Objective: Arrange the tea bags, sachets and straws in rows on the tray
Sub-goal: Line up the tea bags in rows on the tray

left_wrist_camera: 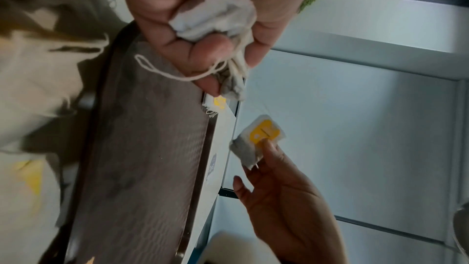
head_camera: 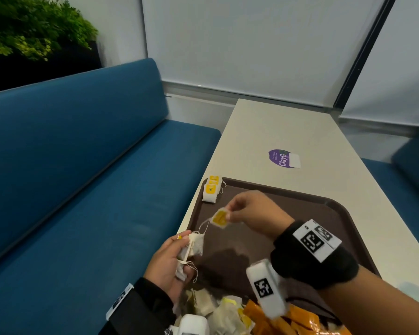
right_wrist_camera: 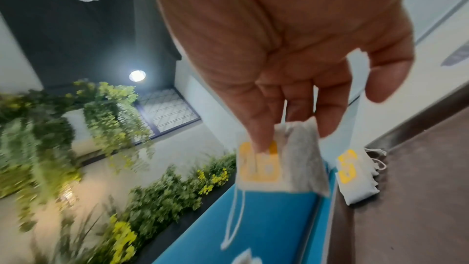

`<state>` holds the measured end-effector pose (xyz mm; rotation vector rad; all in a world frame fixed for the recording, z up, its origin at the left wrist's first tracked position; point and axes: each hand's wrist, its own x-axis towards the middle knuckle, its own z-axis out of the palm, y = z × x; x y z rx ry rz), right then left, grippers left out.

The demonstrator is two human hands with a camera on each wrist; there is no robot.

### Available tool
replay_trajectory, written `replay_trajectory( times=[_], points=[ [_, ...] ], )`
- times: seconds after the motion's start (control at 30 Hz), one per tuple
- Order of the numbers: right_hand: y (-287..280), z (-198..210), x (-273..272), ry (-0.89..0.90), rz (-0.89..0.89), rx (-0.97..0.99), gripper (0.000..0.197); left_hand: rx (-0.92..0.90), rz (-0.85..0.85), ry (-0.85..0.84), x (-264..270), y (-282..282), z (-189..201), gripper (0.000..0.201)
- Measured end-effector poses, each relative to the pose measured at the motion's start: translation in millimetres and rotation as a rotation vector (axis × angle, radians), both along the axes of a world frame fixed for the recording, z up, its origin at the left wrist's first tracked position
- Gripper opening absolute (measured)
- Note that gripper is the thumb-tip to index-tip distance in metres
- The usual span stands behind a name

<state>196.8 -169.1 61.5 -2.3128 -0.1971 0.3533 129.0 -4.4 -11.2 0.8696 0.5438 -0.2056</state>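
Above brown tray (head_camera: 324,209): right hand (head_camera: 254,211) pinches single tea bag (head_camera: 220,218) by its top edge, thumb and fingertips pressed on yellow tag, string dangling toward left hand (head_camera: 169,264). Left hand curled round bunch of tea bags (head_camera: 194,247), loose strings hanging out, near tray's left edge. Row of tea bags (head_camera: 211,189) lies at tray's far left corner, overlapping. Heap of tea bags (head_camera: 218,310) and orange sachets (head_camera: 295,320) on near end of tray. Tray on white table (head_camera: 276,126); purple sticker (head_camera: 282,158) beyond tray. Blue bench (head_camera: 82,165) at left.
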Motion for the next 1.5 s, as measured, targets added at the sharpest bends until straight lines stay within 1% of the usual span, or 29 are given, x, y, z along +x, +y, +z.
replay_trajectory(
  times=[0.13, 0.2, 0.27, 0.3, 0.33, 0.37, 0.4, 0.43, 0.47, 0.5, 0.53, 0.6, 0.67, 0.7, 0.77, 0.8, 0.83, 0.87, 0.93, 0.97, 1.03, 1.1, 1.17, 1.23, 1.27, 1.33, 1.4, 1.5],
  points=[
    [1.3, -12.6, 42.5, 0.05, -0.276, 0.277, 0.009, -0.003, 0.027, 0.04, -0.4, 6.6, -2.8, 0.015],
    [5.5, -24.4, 64.3, 0.084, -0.341, 0.3, 0.021, -0.002, 0.028, 0.056, -1.3, 7.9, -4.5, 0.014],
    [10.7, -37.8, 83.8, 0.147, -0.366, 0.288, 0.026, -0.009, 0.018, 0.062, -2.5, 8.2, -5.6, 0.014],
    [15.3, -42.9, 90.5, 0.177, -0.362, 0.271, 0.024, -0.012, 0.011, 0.06, -3.0, 8.2, -6.1, 0.014],
    [20.2, -48.1, 96.1, 0.205, -0.326, 0.201, 0.016, -0.015, 0.007, 0.057, -3.6, 8.4, -6.4, 0.014],
    [24.0, -51.3, 101.5, 0.259, -0.328, 0.126, 0.009, -0.015, 0.007, 0.054, -4.0, 9.0, -7.0, 0.014],
    [29.2, -54.3, 105.7, 0.277, -0.324, 0.02, 0.019, -0.014, 0.009, 0.053, -4.4, 9.4, -7.3, 0.014],
    [35.1, -56.3, 107.0, 0.255, -0.333, -0.085, 0.029, -0.011, 0.01, 0.049, -4.8, 10.4, -8.3, 0.014],
    [40.5, -57.4, 108.9, 0.257, -0.298, -0.171, 0.033, -0.007, 0.009, 0.044, -5.2, 10.9, -9.0, 0.014],
    [45.7, -60.3, 111.3, 0.262, -0.3, -0.228, 0.034, -0.003, 0.009, 0.037, -5.7, 11.8, -9.9, 0.014],
    [48.4, -65.8, 115.7, 0.241, -0.266, -0.269, 0.033, -0.004, 0.008, 0.029, -6.2, 12.5, -9.8, 0.014],
    [54.1, -68.1, 118.1, 0.228, -0.282, -0.292, 0.026, -0.01, 0.002, 0.008, -7.4, 14.6, -9.3, 0.014],
    [56.4, -78.0, 127.9, 0.267, -0.256, -0.317, 0.021, -0.007, -0.012, -0.014, -9.1, 16.7, -8.0, 0.015],
    [56.3, -77.7, 128.8, 0.314, -0.267, -0.315, 0.021, -0.002, -0.019, -0.022, -10.1, 17.4, -7.4, 0.015],
    [52.6, -83.8, 135.6, 0.333, -0.222, -0.364, 0.03, 0.004, -0.031, -0.027, -11.8, 18.8, -6.9, 0.015],
    [49.3, -88.0, 136.3, 0.307, -0.212, -0.346, 0.029, 0.007, -0.037, -0.028, -12.7, 18.8, -6.1, 0.017],
    [46.8, -89.7, 136.6, 0.306, -0.21, -0.287, 0.021, 0.009, -0.043, -0.031, -13.3, 19.1, -5.3, 0.019],
    [42.7, -90.8, 135.3, 0.286, -0.239, -0.195, 0.015, 0.011, -0.05, -0.037, -13.7, 19.1, -4.8, 0.021],
    [34.4, -86.8, 128.5, 0.186, -0.336, 0.0, 0.016, 0.017, -0.07, -0.061, -14.6, 18.4, -2.8, 0.024],
    [32.0, -79.4, 120.7, 0.132, -0.344, 0.04, 0.018, 0.023, -0.08, -0.076, -14.8, 17.7, -1.1, 0.026],
    [29.8, -60.6, 96.4, 0.119, -0.266, 0.106, 0.017, 0.047, -0.099, -0.103, -15.4, 15.7, 2.1, 0.027],
    [28.5, -39.0, 64.2, 0.245, -0.136, 0.227, 0.022, 0.076, -0.108, -0.121, -16.4, 12.9, 4.1, 0.029],
    [27.0, -22.0, 33.3, 0.362, 0.047, 0.218, 0.024, 0.106, -0.112, -0.131, -17.1, 10.2, 4.2, 0.035],
    [24.8, -12.1, 9.9, 0.434, 0.211, 0.176, 0.024, 0.137, -0.126, -0.146, -19.9, 6.8, 4.6, 0.04],
    [25.2, -8.7, 0.5, 0.452, 0.264, 0.161, 0.024, 0.152, -0.135, -0.154, -21.3, 5.5, 4.6, 0.042],
    [22.9, -7.9, -13.4, 0.441, 0.281, 0.156, 0.025, 0.176, -0.159, -0.172, -24.9, 0.6, 6.0, 0.045],
    [20.3, -9.1, -25.4, 0.4, 0.24, 0.182, 0.028, 0.205, -0.17, -0.183, -27.5, -4.1, 5.9, 0.047],
    [12.6, -12.2, -34.7, 0.375, 0.169, 0.218, 0.03, 0.187, -0.153, -0.177, -29.7, -8.6, 5.5, 0.041]
  ],
)
